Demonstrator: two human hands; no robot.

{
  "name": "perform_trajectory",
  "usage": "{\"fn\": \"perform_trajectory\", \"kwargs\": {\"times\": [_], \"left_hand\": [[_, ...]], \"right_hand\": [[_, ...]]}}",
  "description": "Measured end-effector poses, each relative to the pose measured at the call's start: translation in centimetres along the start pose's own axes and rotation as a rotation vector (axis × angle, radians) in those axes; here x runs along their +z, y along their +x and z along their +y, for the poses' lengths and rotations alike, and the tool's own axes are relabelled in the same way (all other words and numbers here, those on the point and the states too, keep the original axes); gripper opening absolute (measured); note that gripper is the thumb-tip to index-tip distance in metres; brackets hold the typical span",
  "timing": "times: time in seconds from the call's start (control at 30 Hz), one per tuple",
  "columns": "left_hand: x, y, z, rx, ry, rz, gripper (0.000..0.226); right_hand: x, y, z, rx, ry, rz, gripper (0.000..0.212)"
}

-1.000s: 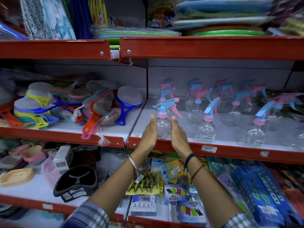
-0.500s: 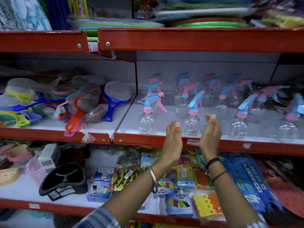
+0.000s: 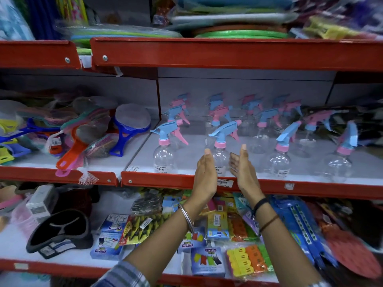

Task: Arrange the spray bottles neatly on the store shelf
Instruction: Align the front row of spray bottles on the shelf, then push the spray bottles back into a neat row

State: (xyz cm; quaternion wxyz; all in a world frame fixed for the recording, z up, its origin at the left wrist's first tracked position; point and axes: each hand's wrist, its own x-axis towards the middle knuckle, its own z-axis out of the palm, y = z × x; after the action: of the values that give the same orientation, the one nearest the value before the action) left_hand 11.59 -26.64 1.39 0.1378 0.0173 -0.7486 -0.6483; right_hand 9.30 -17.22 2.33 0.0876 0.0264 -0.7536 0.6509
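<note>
Spray bottles (image 3: pixel 219 150) stand in loose rows on the red-edged shelf (image 3: pixel 310 186) across the middle and right of the frame, and the step in hand looks like squaring up the front-row bottle at centre. Left hand (image 3: pixel 205 175) and right hand (image 3: pixel 243 172) flank it, flat, fingers straight, gripping nothing; contact is unclear. Next, I judge, both palms should close in gently, nudging it into line without tipping it.

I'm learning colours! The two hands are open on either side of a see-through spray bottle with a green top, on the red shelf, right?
Not quite. The spray bottle between the left hand and right hand has a blue top with a pink collar, not green. The head view shows it. The rest is right.
</note>
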Motion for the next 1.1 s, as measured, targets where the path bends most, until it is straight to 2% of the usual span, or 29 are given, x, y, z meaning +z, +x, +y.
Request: {"fn": "perform_trajectory", "kwargs": {"times": [0.1, 0.33, 0.4, 0.5, 0.6, 0.7, 0.8, 0.87, 0.97, 1.03, 1.1], "left_hand": [[0.1, 0.4, 0.2, -0.030, 0.008, -0.001, 0.102], [0.2, 1.3, 0.7, -0.021, 0.012, -0.005, 0.071], [0.2, 1.7, 0.7, -0.007, 0.017, -0.008, 0.071], [0.3, 1.9, 0.5, -0.028, 0.039, 0.002, 0.073], [0.4, 1.6, 0.2, 0.004, 0.059, 0.007, 0.078], [1.5, 0.7, -0.3, 0.060, 0.029, 0.172, 0.068], [3.5, -1.7, -0.6, 0.238, -0.057, 0.319, 0.052], [5.2, -3.1, -0.6, 0.350, -0.078, 0.273, 0.053], [8.1, -3.8, -0.1, 0.370, -0.037, 0.078, 0.049], [9.9, -3.7, 0.5, 0.293, 0.034, -0.087, 0.046], [11.5, -3.1, 0.9, 0.178, 0.059, -0.189, 0.049]], "right_hand": [[0.1, -0.9, -0.1, -0.067, -0.049, 0.020, 0.111], [0.0, -1.5, 0.4, -0.157, -0.144, 0.025, 0.094], [-0.1, -1.5, 0.5, -0.200, -0.189, 0.039, 0.088], [-0.1, -1.8, 0.3, -0.227, -0.224, 0.048, 0.060], [-0.2, -1.8, 0.5, -0.233, -0.241, 0.051, 0.055], [-0.9, -2.4, 0.9, -0.286, -0.172, 0.116, 0.063], [-2.8, -2.5, 1.8, -0.322, -0.008, 0.261, 0.066], [-5.0, -2.3, 2.1, -0.359, 0.074, 0.386, 0.055], [-9.0, -0.6, 2.8, -0.397, 0.135, 0.572, 0.045], [-11.0, 1.1, 3.0, -0.344, 0.152, 0.578, 0.053], [-12.6, 2.9, 3.2, -0.221, 0.112, 0.470, 0.062]]}}
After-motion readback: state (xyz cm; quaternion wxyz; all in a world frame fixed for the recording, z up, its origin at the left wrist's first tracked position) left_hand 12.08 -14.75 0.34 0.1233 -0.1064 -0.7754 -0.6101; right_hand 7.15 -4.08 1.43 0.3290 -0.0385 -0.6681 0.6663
